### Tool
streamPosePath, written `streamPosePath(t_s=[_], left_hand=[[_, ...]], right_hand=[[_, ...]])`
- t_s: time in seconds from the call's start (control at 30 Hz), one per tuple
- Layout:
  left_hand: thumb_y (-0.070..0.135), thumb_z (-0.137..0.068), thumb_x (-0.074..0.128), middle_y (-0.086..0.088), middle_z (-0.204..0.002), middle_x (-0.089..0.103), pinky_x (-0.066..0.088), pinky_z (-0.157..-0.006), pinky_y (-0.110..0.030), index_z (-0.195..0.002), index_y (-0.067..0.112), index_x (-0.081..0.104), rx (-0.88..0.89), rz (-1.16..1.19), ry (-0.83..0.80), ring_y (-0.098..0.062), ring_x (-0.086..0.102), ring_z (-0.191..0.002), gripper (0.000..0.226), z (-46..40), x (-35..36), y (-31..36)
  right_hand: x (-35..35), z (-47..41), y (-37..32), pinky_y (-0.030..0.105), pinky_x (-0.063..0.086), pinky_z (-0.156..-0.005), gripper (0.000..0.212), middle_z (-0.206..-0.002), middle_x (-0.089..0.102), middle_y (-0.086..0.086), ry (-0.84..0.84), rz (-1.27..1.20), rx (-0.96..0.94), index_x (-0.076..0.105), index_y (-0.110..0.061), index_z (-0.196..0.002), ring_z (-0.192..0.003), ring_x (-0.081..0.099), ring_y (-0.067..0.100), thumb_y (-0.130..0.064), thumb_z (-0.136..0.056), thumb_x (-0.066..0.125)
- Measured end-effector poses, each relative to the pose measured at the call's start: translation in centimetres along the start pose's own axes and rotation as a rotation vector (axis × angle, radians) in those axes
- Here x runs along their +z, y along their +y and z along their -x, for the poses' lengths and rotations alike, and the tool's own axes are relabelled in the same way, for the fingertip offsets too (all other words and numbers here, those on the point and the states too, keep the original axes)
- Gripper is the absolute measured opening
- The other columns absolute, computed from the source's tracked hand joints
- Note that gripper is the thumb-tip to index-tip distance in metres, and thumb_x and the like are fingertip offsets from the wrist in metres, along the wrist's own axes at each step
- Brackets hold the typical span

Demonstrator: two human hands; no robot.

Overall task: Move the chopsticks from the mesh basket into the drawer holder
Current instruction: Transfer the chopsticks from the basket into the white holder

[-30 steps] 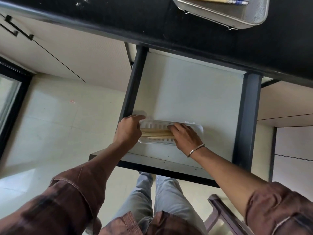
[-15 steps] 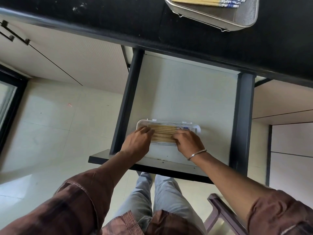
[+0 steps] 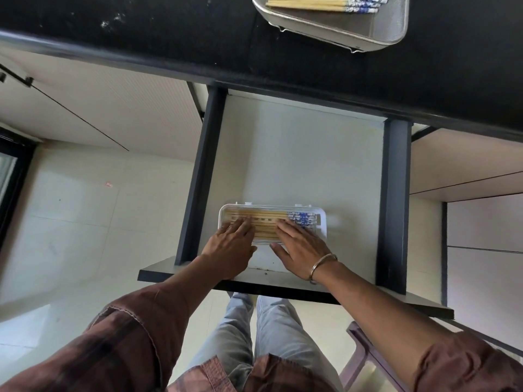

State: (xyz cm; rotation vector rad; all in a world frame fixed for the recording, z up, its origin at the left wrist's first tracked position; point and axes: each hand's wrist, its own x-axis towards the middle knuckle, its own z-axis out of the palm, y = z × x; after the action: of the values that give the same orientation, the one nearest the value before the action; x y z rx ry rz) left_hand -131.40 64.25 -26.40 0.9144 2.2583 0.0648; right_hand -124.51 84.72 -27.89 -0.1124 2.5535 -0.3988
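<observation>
Chopsticks (image 3: 264,219) now flat under fingers (image 3: 243,224)

My left hand (image 3: 229,244) lies flat with fingers spread over the left part of the white holder (image 3: 321,222), and my right hand (image 3: 301,247) lies flat over its middle, thumb off the near rim. The holder sits in the open drawer (image 3: 297,154), close to the drawer's front edge and nearer its left wall than its right. Chopsticks in the holder (image 3: 266,215) lie side by side along its length, blue-patterned ends toward the right. On the black counter (image 3: 169,32), by the far edge, the mesh basket (image 3: 393,29) has more chopsticks (image 3: 311,2) in it, patterned ends also pointing right. A bangle (image 3: 322,267) circles my right wrist.
</observation>
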Motion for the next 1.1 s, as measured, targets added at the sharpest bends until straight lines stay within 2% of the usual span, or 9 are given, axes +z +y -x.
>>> streamPosePath(t_s=[0.13, 0.2, 0.3, 0.4, 0.47, 0.57, 0.73, 0.93, 1.1], left_hand=[[0.045, -0.099, 0.055, -0.001, -0.162, 0.043, 0.051, -0.105, -0.043, -0.152, 0.027, 0.046, -0.005, 0.120, 0.161, -0.027, 0.056, -0.137, 0.056, -0.3, -3.5, 0.5], [0.051, -0.094, 0.054, 0.013, -0.138, 0.066, 0.059, -0.088, -0.030, -0.136, 0.035, 0.063, 0.068, 0.104, 0.383, -0.014, 0.071, -0.115, 0.046, -1.0, -6.6, 0.8], [0.041, -0.094, 0.064, 0.018, -0.105, 0.077, 0.058, -0.064, -0.021, -0.115, 0.033, 0.076, 0.179, 0.145, 0.707, -0.006, 0.075, -0.088, 0.025, -2.8, -12.9, 1.3], [0.026, -0.096, 0.066, 0.008, -0.110, 0.076, 0.060, -0.070, -0.029, -0.115, 0.021, 0.077, 0.228, 0.127, 0.979, -0.014, 0.071, -0.098, 0.022, -5.8, -19.9, 1.4], [0.021, -0.098, 0.063, 0.001, -0.128, 0.070, 0.059, -0.086, -0.034, -0.125, 0.016, 0.073, 0.203, 0.094, 1.067, -0.021, 0.064, -0.118, 0.030, -8.1, -24.0, 1.2], [0.023, -0.101, 0.055, -0.009, -0.157, 0.047, 0.042, -0.117, -0.045, -0.146, 0.013, 0.057, 0.081, -0.021, 1.014, -0.032, 0.039, -0.148, 0.046, -11.1, -28.7, 0.9], [0.035, -0.107, 0.035, -0.018, -0.172, 0.010, 0.013, -0.129, -0.052, -0.163, 0.015, 0.029, -0.038, -0.214, 0.844, -0.037, 0.004, -0.160, 0.060, -14.5, -31.0, 0.6], [0.033, -0.106, 0.034, -0.019, -0.172, 0.012, 0.016, -0.128, -0.056, -0.164, 0.016, 0.026, -0.091, -0.245, 0.790, -0.037, 0.003, -0.160, 0.061, -16.5, -29.1, 0.2], [0.030, -0.105, 0.041, -0.017, -0.170, 0.022, 0.023, -0.126, -0.056, -0.161, 0.017, 0.034, -0.091, -0.260, 0.807, -0.035, 0.014, -0.159, 0.058, -17.0, -29.1, 0.0]], right_hand=[[-2.5, -0.3, 0.0, 0.036, 0.050, -0.100, 0.055, -0.131, 0.064, 0.005, 0.192, -0.063, -0.064, 0.064, -0.013, -0.128, -0.121, 0.061, 0.026, -0.051, -0.095, 0.040], [-5.2, -0.5, 0.1, 0.032, 0.053, -0.092, 0.045, -0.125, 0.067, -0.004, 0.270, -0.067, -0.096, 0.064, -0.023, -0.125, -0.114, 0.064, 0.017, -0.050, -0.092, 0.048], [-11.2, -1.1, 0.9, 0.028, 0.057, -0.082, 0.041, -0.121, 0.067, -0.012, 0.393, -0.060, -0.129, 0.063, -0.029, -0.124, -0.109, 0.064, 0.011, -0.051, -0.093, 0.049], [-18.9, -2.5, 2.2, 0.026, 0.058, -0.077, 0.036, -0.118, 0.068, -0.015, 0.559, -0.056, -0.157, 0.066, -0.030, -0.122, -0.104, 0.065, 0.008, -0.048, -0.093, 0.054], [-24.3, -3.9, 3.5, 0.029, 0.058, -0.079, 0.033, -0.117, 0.069, -0.013, 0.653, -0.045, -0.172, 0.068, -0.029, -0.121, -0.104, 0.065, 0.009, -0.045, -0.094, 0.056], [-31.9, -6.6, 5.3, 0.030, 0.057, -0.076, 0.027, -0.110, 0.071, -0.013, 0.797, -0.036, -0.186, 0.071, -0.028, -0.115, -0.098, 0.067, 0.009, -0.040, -0.094, 0.059], [-40.1, -13.6, 9.2, 0.033, 0.056, -0.083, 0.032, -0.119, 0.068, -0.012, 0.762, 0.039, -0.102, 0.066, -0.028, -0.122, -0.105, 0.064, 0.013, -0.041, -0.093, 0.059], [-41.6, -21.4, 12.9, 0.032, 0.054, -0.081, 0.061, -0.131, 0.056, -0.005, 0.467, 0.207, -0.035, 0.051, -0.023, -0.139, -0.112, 0.060, 0.019, -0.044, -0.086, 0.072], [-41.2, -24.4, 14.8, 0.043, 0.052, -0.091, 0.070, -0.130, 0.052, 0.001, 0.423, 0.381, 0.033, 0.051, -0.020, -0.135, -0.116, 0.054, 0.023, -0.044, -0.076, 0.079]])
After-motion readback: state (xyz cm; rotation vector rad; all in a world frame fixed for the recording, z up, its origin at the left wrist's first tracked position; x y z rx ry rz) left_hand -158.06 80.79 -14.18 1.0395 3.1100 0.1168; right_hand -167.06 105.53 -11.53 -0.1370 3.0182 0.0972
